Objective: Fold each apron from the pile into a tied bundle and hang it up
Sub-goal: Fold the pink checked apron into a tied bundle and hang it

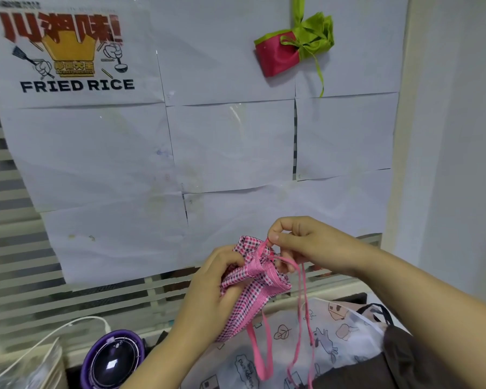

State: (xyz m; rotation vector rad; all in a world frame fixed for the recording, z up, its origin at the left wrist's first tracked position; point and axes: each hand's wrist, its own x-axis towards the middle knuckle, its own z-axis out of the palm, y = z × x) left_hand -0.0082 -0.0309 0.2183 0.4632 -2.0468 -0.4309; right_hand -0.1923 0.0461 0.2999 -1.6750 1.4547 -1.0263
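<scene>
Left hand (208,290) clamped round pink checked apron bundle (250,284), low centre, keeping folds from springing apart. Right hand (300,240), close at its 1 o'clock, pinches pink tie (263,247) taut, likely mid-knot. One wide loop and two thin strands dangle toward 6. One red-green apron bundle (292,49) hangs finished, 1 o'clock, on papered wall (230,141). Bundles: two, one untied.

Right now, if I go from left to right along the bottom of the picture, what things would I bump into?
White cable → purple round device → left hand, gripping the bundle → pink checked apron → right hand, pinching its strap → dark cloth.
</scene>
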